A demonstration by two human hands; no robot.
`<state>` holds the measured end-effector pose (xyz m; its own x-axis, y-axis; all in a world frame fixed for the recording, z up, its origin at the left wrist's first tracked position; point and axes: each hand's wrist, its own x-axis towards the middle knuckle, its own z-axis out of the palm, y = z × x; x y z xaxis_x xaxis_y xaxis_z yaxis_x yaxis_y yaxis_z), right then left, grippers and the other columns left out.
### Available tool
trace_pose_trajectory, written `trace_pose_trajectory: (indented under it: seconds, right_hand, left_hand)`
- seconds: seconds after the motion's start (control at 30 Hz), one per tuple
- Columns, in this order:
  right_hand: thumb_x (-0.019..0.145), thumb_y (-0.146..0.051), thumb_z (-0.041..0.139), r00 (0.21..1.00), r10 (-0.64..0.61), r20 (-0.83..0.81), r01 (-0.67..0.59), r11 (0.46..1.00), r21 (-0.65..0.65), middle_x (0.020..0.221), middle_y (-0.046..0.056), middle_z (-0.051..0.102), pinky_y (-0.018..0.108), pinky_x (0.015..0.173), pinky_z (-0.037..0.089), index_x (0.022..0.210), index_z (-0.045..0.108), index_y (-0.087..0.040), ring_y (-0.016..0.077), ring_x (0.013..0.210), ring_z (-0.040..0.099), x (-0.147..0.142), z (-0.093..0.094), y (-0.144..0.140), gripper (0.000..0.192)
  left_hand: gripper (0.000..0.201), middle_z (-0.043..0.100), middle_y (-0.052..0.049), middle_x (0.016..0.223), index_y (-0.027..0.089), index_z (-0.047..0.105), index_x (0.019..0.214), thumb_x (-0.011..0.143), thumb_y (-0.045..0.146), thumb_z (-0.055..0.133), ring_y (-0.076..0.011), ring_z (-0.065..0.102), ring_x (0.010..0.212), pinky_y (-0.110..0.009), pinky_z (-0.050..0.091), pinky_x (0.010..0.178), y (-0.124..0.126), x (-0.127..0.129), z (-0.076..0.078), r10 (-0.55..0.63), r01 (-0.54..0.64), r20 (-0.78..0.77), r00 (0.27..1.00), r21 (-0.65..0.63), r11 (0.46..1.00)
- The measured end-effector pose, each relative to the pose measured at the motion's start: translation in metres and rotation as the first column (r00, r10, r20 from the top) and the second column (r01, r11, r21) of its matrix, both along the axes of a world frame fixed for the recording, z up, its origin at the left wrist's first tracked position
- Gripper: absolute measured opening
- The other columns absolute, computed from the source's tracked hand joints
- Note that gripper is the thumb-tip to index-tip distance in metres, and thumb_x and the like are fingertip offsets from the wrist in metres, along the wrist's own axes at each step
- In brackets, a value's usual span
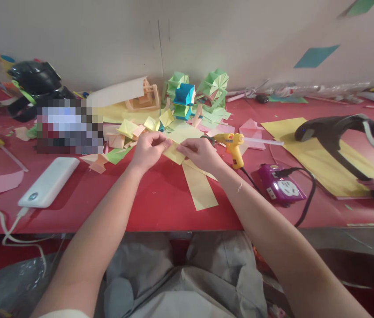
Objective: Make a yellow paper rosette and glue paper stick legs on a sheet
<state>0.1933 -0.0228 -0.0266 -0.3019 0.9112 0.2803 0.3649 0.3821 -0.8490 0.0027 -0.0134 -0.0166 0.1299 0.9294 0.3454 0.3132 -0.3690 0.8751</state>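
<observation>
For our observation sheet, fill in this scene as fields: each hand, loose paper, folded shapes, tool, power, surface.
Left hand: pinching a small yellow paper
Right hand: pinching the same paper's other side
Loose paper: pale yellow strip, between the forearms
Folded shapes: blue-and-green piece; green rounded pieces
Tool: yellow glue gun, beyond the right hand
Power: purple socket block; white power bank
Surface: red tabletop

Saw a white rectangular plastic power bank point(49, 183) lying left; purple plastic socket block point(281, 184) sat right, black cord point(313, 190) plugged in.
</observation>
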Motion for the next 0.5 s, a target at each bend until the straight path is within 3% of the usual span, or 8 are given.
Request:
trace_pose_trajectory:
  seconds: [0.1, 0.27, 0.4, 0.5]
  right_hand:
    - [0.087, -0.047, 0.065, 1.0, -0.001, -0.03, 0.001, 1.0, -0.006, 0.061, 0.002, 0.061, 0.026, 0.057, 0.041, 0.072, 0.068, -0.015, 0.012, 0.057, 0.055, 0.0013, -0.0005, 0.0009, 0.035]
    - [0.082, -0.051, 0.071, 0.997, -0.016, -0.081, 0.009, 0.996, -0.085, 0.057, 0.002, 0.063, 0.025, 0.055, 0.044, 0.072, 0.071, -0.015, 0.0126, 0.054, 0.059, 0.0041, 0.0001, 0.0006, 0.037]
    - [0.08, -0.055, 0.072, 0.991, -0.01, -0.131, -0.002, 0.996, -0.089, 0.06, 0.003, 0.065, 0.026, 0.056, 0.047, 0.07, 0.069, -0.015, 0.0135, 0.056, 0.061, 0.0016, -0.0026, 0.0015, 0.041]
    - [0.086, -0.049, 0.066, 0.991, 0.006, -0.137, -0.009, 1.0, -0.025, 0.066, 0.003, 0.065, 0.027, 0.061, 0.05, 0.076, 0.07, -0.015, 0.0143, 0.061, 0.062, -0.0002, -0.0059, 0.0039, 0.036]
  left_hand:
    - [0.03, 0.055, 0.001, 0.061, 0.017, 0.064, 0.064, 0.076, 0.042, 0.075, -0.0122, 0.047, 0.06, -0.027, 0.038, 0.058, 0.0025, -0.0019, -0.0009, 0.015, -0.015, 0.03, 0.999, -0.002, 1.0]
    - [0.027, 0.055, 0.001, 0.063, 0.018, 0.067, 0.068, 0.079, 0.042, 0.073, -0.0125, 0.048, 0.06, -0.027, 0.038, 0.058, 0.0015, -0.0038, 0.0024, -0.075, 0.075, 0.01, 0.997, -0.009, 0.997]
    - [0.031, 0.046, 0.002, 0.055, 0.018, 0.06, 0.058, 0.079, 0.037, 0.072, -0.0116, 0.042, 0.055, -0.027, 0.036, 0.054, 0.0, -0.0042, 0.0036, 0.028, -0.028, -0.002, 1.0, 0.028, 0.999]
    - [0.026, 0.056, 0.001, 0.061, 0.017, 0.065, 0.065, 0.08, 0.038, 0.072, -0.0134, 0.052, 0.061, -0.027, 0.043, 0.058, 0.0006, -0.0034, 0.0015, 0.028, -0.025, 0.071, 0.997, -0.039, 0.999]
